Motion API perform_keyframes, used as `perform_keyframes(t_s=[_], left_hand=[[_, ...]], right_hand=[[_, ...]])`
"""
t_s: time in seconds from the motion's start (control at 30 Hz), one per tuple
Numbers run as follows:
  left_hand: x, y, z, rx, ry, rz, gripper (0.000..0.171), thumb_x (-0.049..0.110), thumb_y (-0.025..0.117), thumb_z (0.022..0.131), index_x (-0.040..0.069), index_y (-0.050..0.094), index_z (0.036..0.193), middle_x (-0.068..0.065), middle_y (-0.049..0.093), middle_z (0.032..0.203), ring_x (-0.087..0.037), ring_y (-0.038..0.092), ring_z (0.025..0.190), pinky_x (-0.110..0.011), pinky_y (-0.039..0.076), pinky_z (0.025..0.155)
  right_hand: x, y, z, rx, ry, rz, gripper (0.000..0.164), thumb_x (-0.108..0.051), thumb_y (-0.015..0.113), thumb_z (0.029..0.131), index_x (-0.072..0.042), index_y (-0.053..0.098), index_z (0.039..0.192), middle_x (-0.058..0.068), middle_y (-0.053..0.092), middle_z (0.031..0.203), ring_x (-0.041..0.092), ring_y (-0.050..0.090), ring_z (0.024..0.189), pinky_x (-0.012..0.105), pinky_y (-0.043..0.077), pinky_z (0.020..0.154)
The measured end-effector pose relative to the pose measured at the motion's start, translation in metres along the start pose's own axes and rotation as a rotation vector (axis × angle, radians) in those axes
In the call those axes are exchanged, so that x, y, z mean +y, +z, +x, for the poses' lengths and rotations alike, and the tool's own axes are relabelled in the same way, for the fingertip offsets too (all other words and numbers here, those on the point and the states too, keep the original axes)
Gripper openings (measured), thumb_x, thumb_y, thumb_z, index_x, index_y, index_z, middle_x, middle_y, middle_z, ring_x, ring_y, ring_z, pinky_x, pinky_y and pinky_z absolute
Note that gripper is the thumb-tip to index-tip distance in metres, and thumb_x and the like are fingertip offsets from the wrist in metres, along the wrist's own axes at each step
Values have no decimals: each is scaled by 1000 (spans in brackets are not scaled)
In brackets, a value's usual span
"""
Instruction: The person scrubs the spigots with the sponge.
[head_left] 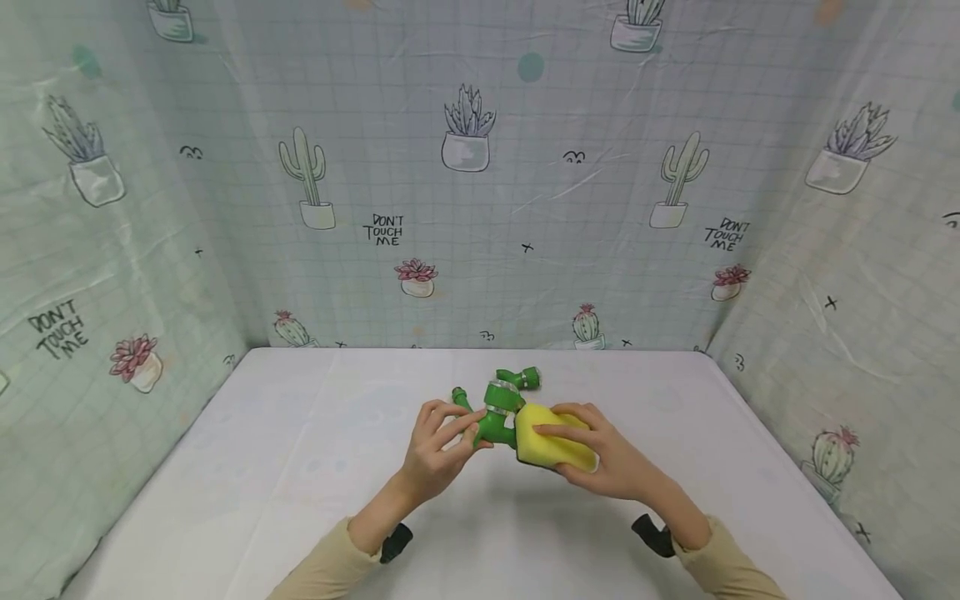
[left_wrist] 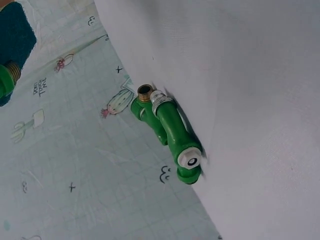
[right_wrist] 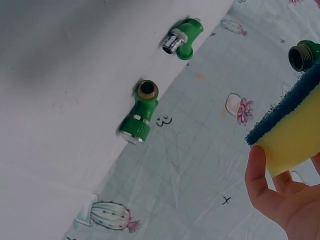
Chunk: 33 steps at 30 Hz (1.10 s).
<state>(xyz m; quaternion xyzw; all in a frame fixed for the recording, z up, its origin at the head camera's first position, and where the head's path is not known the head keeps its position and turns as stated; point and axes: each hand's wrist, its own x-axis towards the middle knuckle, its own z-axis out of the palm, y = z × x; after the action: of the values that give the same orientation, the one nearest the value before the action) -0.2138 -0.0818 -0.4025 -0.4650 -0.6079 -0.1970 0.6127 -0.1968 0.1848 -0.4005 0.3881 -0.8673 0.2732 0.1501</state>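
Observation:
My left hand [head_left: 442, 446] pinches a green pipe fitting [head_left: 497, 429] with a silver ring, raised over the white table. In my right hand [head_left: 611, 454] is a yellow sponge [head_left: 551, 446], its dark scouring side against the fitting's end. The right wrist view shows the fingers around the sponge [right_wrist: 295, 132] and the threaded mouth of the held fitting [right_wrist: 301, 56] at the scouring pad [right_wrist: 282, 115]. In the left wrist view the fitting's brass thread [left_wrist: 12, 72] lies against the pad [left_wrist: 15, 37]; the left hand is outside that view.
Behind the hands, a green fitting with a ribbed collar [head_left: 528, 378] and another green fitting [head_left: 459, 397] lie on the white table [head_left: 322, 442]. A cactus-print sheet [head_left: 525, 208] walls the back and both sides. Black wrist mounts [head_left: 396, 543] show near the sleeves.

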Motion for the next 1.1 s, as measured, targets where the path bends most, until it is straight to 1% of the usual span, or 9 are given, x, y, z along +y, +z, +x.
perform_keyframes(t_s=[0.2,0.3,0.43,0.6,0.7,0.8,0.97,1.03,1.1], left_hand=[[0,1,-1,-2,5,-18,21,22,67,78,6,60,66,-12,69,84,-22,58,73,-37,42,66],[0,1,-1,-1,6,-24,22,23,67,77,5,60,66,-12,69,84,-22,58,73,-37,42,66],[1,2,0,7,-1,-30,21,23,68,76,5,61,69,-12,69,84,-22,58,73,-37,42,67],[2,3,-1,24,-28,-57,20,23,68,76,5,62,73,-12,69,83,-22,57,74,-37,42,68],[2,2,-2,27,-33,-71,20,23,68,75,4,63,74,-13,69,83,-22,57,75,-36,42,68],[1,2,-2,26,-47,-70,21,24,69,75,4,63,74,-13,69,84,-23,57,75,-36,42,69],[-1,0,-2,26,-70,-41,22,25,68,76,4,62,73,-12,69,83,-23,57,74,-37,41,67],[-1,-1,-3,29,-72,-36,23,25,68,76,4,61,72,-12,69,82,-24,57,74,-37,41,67],[-1,-1,-5,31,-72,-31,23,25,69,76,4,61,71,-12,69,82,-24,56,73,-38,41,67]], right_hand=[[4,-6,0,-32,22,-17,51,-26,70,74,-38,52,120,-4,44,126,12,37,110,39,43,79],[5,-8,5,-56,19,5,48,-27,68,76,-37,52,120,-3,45,126,14,38,110,40,43,80],[4,-11,15,-87,17,71,45,-27,66,77,-35,53,120,-1,47,124,19,42,110,43,42,80],[3,-11,23,-121,5,119,43,-26,64,80,-31,52,121,-2,49,121,17,47,106,38,43,79],[1,-10,27,-125,-7,134,43,-26,63,81,-30,51,122,-2,49,121,17,48,105,38,44,80],[-1,-10,28,-110,2,134,44,-28,64,80,-32,51,122,-1,48,123,18,47,108,42,43,81],[-2,-11,25,-86,25,70,45,-32,66,78,-37,52,120,-3,46,125,19,42,111,44,43,81],[-2,-11,22,-68,8,11,45,-34,67,77,-39,52,119,-3,47,124,17,42,109,43,42,80],[0,-11,20,-39,-31,-73,46,-35,67,76,-39,52,119,-3,48,124,14,42,106,41,41,80]])
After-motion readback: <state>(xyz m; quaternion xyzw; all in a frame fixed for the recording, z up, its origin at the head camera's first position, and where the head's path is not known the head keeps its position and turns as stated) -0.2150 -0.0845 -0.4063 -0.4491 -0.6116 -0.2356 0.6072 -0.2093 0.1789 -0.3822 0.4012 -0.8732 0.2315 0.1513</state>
